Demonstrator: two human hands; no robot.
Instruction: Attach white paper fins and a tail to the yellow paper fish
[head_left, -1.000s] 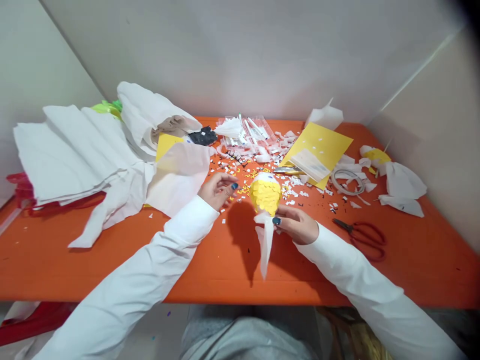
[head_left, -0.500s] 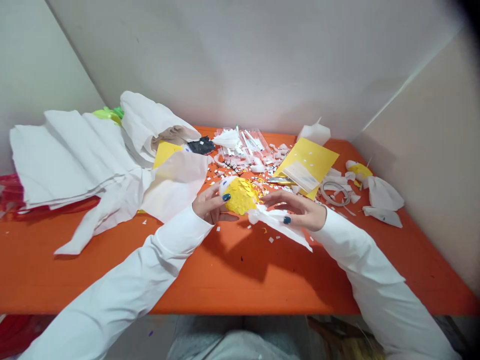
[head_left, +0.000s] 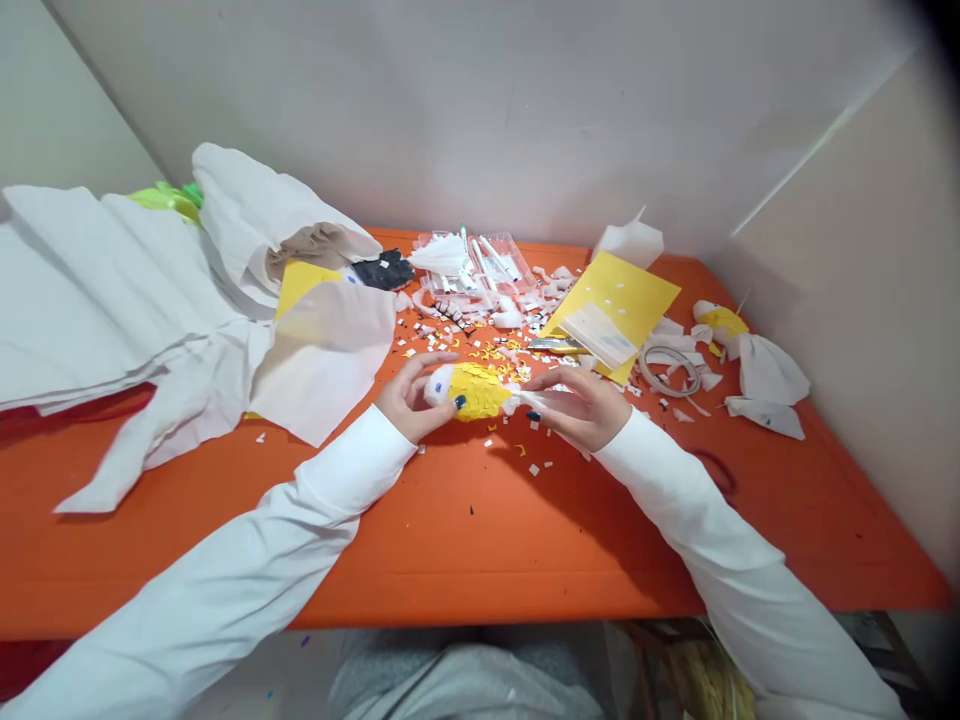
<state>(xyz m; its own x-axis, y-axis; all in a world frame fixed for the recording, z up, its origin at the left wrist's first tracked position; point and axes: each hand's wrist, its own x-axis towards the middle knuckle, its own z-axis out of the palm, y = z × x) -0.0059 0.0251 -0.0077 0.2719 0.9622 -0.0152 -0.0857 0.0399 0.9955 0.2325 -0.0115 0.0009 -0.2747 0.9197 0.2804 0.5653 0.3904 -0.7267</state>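
Note:
A small handmade fish [head_left: 478, 391] with yellow paper scales, a white head and a blue eye is held just above the table, head to the left. My left hand [head_left: 414, 398] grips it by the head end, thumb in front and fingers behind. At the other end, my right hand [head_left: 589, 405] pinches the fish's white tail between thumb and fingers. Part of the tail is hidden behind that hand. Yellow and white paper scraps [head_left: 495, 350] lie scattered just beyond the fish.
White sheets [head_left: 112, 290] and a white roll [head_left: 262, 210] cover the left. At the back is a clear tray of markers [head_left: 487, 265]. A cutter knife [head_left: 559, 345], yellow sheet [head_left: 637, 290], tape roll [head_left: 670, 370] and second fish [head_left: 724, 322] lie to the right.
The fish has turned so its eye side faces me and it lies level. My right hand has closed in on the tail, which hung loosely before. The camera view has shifted slightly.

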